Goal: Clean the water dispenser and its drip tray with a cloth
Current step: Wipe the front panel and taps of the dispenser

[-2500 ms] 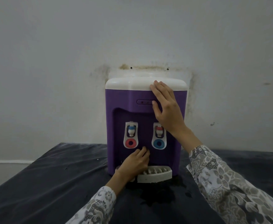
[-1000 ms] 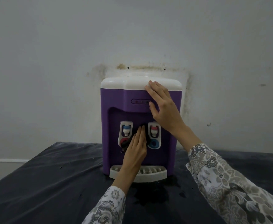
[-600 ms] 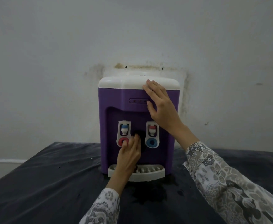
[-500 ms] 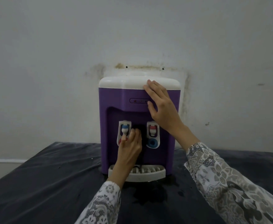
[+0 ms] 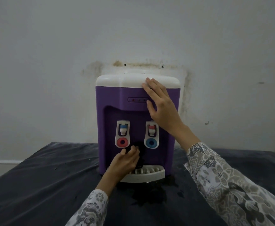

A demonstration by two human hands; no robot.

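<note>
A purple water dispenser (image 5: 110,101) with a white top stands against the wall on a dark-covered table. Its white drip tray (image 5: 151,174) juts out at the bottom front. Two white taps sit in the recess, the left one with a red ring (image 5: 122,141) and the right one with a blue ring (image 5: 151,142). My left hand (image 5: 125,162) presses a dark cloth (image 5: 139,152) against the recess wall between and below the taps, just above the tray. My right hand (image 5: 161,105) lies flat on the upper right front, fingertips on the white top.
The dark table cover (image 5: 35,185) spreads around the dispenser, with a darker wet patch (image 5: 146,194) in front of the tray. The stained grey wall (image 5: 68,46) is right behind the dispenser.
My left hand with the cloth has moved from the tray up between the taps and has now come back down to just above the tray. The right hand has stayed on the dispenser's top.
</note>
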